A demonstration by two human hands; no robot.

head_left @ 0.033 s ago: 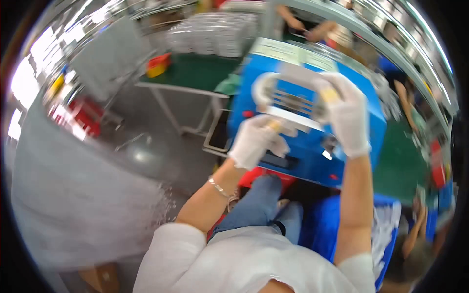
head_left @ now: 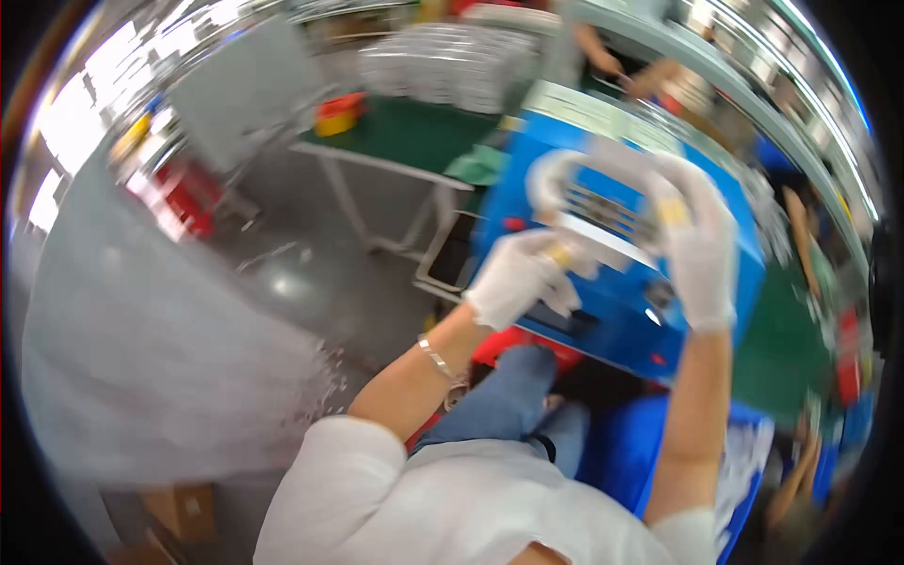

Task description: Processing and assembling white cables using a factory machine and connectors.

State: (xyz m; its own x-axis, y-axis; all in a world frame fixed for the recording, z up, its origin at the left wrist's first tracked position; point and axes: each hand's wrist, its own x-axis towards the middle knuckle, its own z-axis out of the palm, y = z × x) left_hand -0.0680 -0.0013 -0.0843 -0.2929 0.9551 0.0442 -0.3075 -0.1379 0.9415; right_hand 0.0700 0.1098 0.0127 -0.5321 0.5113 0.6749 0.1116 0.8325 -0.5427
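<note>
Illegibly blurred sheets [head_left: 586, 115] atop blue machine [head_left: 617, 294].

Bright windows [head_left: 80, 132] glare at the far left, and the glossy grey floor [head_left: 325, 226] reflects a patch of light. Beyond it stands a pale-legged, green-topped counter [head_left: 405, 127] beside a grey panel [head_left: 240, 89]; a strip light [head_left: 831, 56] glows far right.
</note>
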